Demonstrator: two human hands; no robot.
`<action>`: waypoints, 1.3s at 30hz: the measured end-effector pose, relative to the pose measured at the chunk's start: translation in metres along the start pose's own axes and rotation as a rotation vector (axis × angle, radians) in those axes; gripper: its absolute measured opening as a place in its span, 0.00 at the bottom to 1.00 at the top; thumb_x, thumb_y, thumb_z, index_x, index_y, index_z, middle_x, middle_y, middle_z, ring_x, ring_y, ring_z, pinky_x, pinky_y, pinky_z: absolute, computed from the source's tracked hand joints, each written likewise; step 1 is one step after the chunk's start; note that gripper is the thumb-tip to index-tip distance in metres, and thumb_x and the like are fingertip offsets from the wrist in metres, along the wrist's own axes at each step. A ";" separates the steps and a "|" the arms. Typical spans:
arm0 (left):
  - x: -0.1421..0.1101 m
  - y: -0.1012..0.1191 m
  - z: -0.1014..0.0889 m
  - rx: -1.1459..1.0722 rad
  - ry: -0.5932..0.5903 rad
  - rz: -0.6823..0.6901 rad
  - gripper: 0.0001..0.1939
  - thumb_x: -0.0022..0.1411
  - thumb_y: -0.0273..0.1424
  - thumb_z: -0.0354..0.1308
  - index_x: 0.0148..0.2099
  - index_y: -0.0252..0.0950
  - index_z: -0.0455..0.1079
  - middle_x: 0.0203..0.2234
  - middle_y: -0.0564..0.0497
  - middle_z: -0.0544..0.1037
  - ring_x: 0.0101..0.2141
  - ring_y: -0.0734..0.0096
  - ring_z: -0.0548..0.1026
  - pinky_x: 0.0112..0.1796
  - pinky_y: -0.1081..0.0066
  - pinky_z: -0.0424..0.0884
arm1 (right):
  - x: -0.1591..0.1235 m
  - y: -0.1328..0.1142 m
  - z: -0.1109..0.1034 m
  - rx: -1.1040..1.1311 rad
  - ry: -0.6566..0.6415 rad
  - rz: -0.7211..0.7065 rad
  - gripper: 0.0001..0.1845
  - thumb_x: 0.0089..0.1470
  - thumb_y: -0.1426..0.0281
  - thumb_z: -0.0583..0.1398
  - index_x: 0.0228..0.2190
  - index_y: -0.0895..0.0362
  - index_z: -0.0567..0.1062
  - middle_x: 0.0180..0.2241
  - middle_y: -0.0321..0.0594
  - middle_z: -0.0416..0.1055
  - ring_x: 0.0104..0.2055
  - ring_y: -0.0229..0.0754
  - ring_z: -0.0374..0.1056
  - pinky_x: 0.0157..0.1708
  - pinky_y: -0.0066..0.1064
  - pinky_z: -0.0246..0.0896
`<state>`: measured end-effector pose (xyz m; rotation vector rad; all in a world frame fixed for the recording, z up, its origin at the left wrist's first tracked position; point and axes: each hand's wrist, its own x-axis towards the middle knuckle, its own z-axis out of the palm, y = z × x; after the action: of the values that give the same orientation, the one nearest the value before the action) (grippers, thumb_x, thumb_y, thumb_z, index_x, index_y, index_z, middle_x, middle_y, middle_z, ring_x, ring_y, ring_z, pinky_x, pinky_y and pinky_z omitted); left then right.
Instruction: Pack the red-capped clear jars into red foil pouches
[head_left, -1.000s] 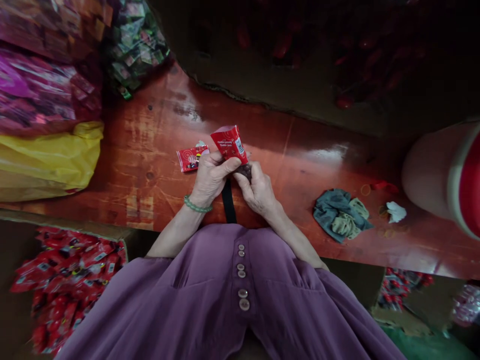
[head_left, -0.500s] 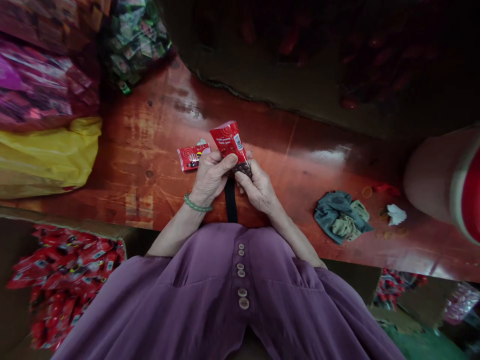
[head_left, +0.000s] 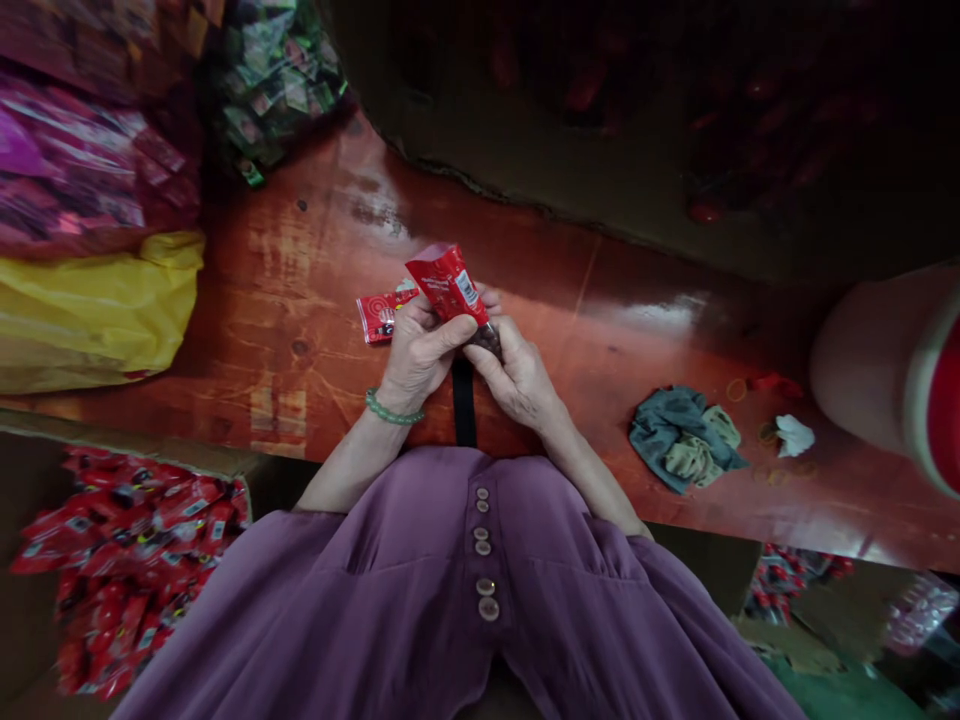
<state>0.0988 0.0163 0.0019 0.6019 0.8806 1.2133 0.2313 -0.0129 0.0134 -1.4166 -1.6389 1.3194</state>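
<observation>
Between my two hands is a red plastic packet (head_left: pixel 442 280) with a white barcode label, held tilted above the table. My left hand (head_left: pixel 424 350), with a green bead bracelet at the wrist, grips the packet's side, thumb lying across its front. My right hand (head_left: pixel 517 375) pinches the lower end, where a dark brown, bumpy part (head_left: pixel 487 340) shows; what it is I cannot make out. Partly behind my left hand, a flat red packet (head_left: pixel 376 318) with printed circles lies on the table. A black strap (head_left: pixel 464 405) runs below my hands.
The red table (head_left: pixel 300 300) has a yellow bag (head_left: pixel 97 310) at left and a bag of green packets (head_left: pixel 277 90) behind. Right of my hands lie a grey-green cloth (head_left: pixel 682 440), a white scrap (head_left: pixel 793 436) and a large tub (head_left: pixel 862 360). A box of red packets (head_left: pixel 150 560) stands lower left.
The top of the red packet has tipped a little to the left, and its upper end has moved left. Both hands keep their hold, with fingers slightly shifted.
</observation>
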 end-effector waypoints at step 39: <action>-0.004 -0.001 -0.004 0.064 -0.279 -0.137 0.18 0.57 0.45 0.66 0.41 0.34 0.78 0.21 0.51 0.79 0.17 0.70 0.75 0.21 0.69 0.76 | -0.004 0.014 -0.002 0.613 -0.082 0.035 0.20 0.64 0.51 0.53 0.32 0.56 0.67 0.26 0.30 0.68 0.19 0.28 0.59 0.22 0.24 0.59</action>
<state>0.0959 0.0118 0.0005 0.7311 0.7140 0.9530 0.2396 -0.0172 0.0020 -1.0281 -1.1081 1.7255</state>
